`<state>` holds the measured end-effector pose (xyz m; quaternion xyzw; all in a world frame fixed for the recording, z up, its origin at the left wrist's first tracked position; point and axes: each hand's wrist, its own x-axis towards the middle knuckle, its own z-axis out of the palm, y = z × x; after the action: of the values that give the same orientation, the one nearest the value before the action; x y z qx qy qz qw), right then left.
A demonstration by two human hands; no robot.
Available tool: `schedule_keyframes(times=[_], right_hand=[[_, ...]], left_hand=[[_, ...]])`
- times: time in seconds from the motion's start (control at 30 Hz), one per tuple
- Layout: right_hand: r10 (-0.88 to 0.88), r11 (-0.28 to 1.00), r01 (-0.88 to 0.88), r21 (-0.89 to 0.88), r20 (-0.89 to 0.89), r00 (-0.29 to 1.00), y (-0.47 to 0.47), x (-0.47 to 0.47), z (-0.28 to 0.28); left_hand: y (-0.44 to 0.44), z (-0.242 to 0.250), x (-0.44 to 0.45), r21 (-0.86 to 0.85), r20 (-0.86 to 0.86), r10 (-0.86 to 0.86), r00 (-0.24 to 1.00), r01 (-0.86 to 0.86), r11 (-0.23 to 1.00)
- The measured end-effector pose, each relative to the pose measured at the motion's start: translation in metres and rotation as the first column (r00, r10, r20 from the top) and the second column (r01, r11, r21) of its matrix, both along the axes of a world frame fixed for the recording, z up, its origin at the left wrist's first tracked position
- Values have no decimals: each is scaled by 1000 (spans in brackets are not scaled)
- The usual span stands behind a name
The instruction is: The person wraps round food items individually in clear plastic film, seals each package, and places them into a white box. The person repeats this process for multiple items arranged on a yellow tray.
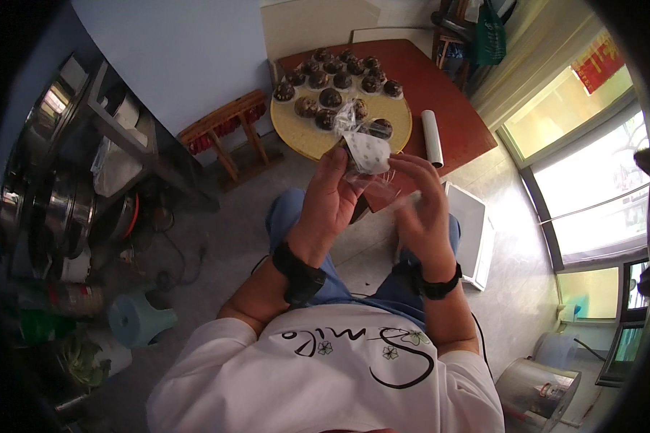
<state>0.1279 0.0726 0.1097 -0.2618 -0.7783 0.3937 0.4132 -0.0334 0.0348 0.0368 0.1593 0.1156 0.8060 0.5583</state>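
Observation:
My left hand [330, 192] grips a clear plastic wrapper [346, 120], its thumb pressed on the near left side. A white dotted sheet [369, 153] lies over the bundle, and a dark lump shows beside my thumb. The fingertips of my right hand [425, 203] reach the sheet's right edge. Blur and loose film hide whether that hand pinches anything. Just beyond is a round yellow board [298, 135] bearing several dark brown, lumpy food balls [331, 98], many on white paper rounds.
The board rests on a red-brown table [460, 113], near a white tube [431, 138]. A white bin [466, 233] stands by my right knee. To the left are a folded wooden stool [233, 135], a metal rack [141, 143] with pots, and a pale blue plastic stool [141, 316].

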Motion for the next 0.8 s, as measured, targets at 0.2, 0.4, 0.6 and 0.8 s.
schedule_keyframes(times=[0.2, 0.4, 0.6, 0.8], right_hand=[[54, 860, -115, -497, -135, 989, 29, -5, 1], [126, 862, -206, -463, -197, 972, 26, -18, 0], [36, 970, -65, -233, -125, 991, 4, -9, 4], [-108, 994, 106, -29, -53, 993, 18, 7, 8]], left_hand=[[-1, -1, 6, 14, -165, 183, 969, -184, 983], [-3, -2, 11, 4, -209, 167, 964, -170, 985], [-4, -1, 18, -24, -198, 111, 974, -118, 993], [-2, -1, 16, 24, -120, 21, 993, -18, 1000]])
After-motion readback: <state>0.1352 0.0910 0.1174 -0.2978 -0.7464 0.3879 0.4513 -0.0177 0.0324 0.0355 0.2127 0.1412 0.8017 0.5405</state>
